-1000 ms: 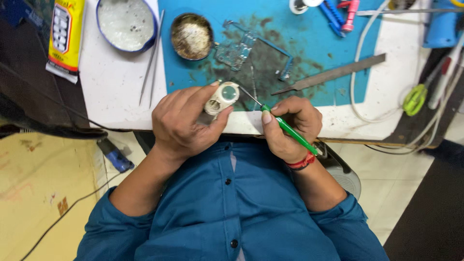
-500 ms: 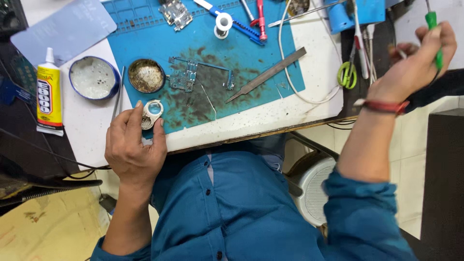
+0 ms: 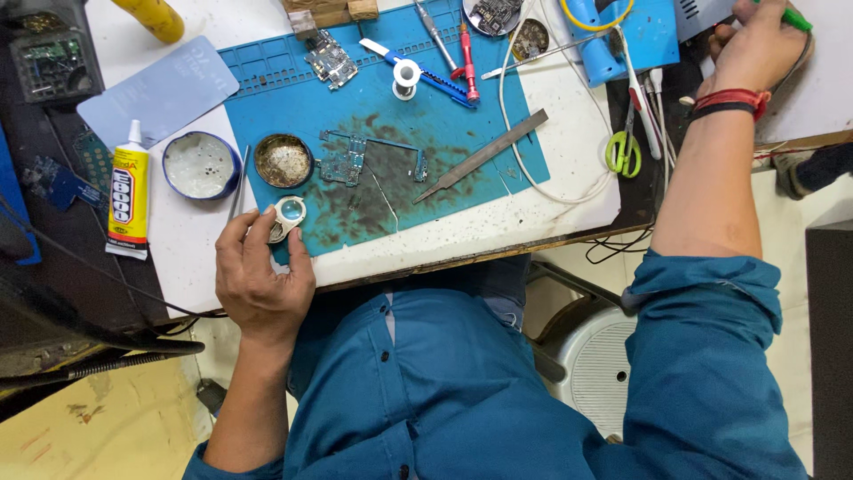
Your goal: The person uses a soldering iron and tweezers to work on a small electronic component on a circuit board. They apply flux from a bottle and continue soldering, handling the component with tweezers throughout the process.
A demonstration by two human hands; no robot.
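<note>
Cluttered white bench (image 3: 569,209) with a blue mat (image 3: 498,182) is filling the head view, seen from above, with the person in a blue shirt sitting at its near edge.

Left hand (image 3: 259,283) is resting at the bench's front edge, holding a small round loupe (image 3: 289,213) — the lens is sitting at the mat's near-left corner, pinched between the thumb on its left and the fingertips (image 3: 298,242) curling up on its right. So the fingers are clamped on the loupe's rim, its glass facing up and uncovered.

Right hand (image 3: 755,49) is reaching far out to the bench's top-right corner, well apart from the loupe, its fingers closed around a green tool (image 3: 793,16) whose tip is cut off by the frame edge.

Just beyond the loupe a brown dish (image 3: 283,160) and a white dish (image 3: 201,165) are lying side by side, tweezers (image 3: 238,185) between them. A circuit board (image 3: 345,164) and a metal file (image 3: 482,156) are lying on the stained mat, a glue tube (image 3: 129,196) to the left, scissors (image 3: 624,151) to the right.
</note>
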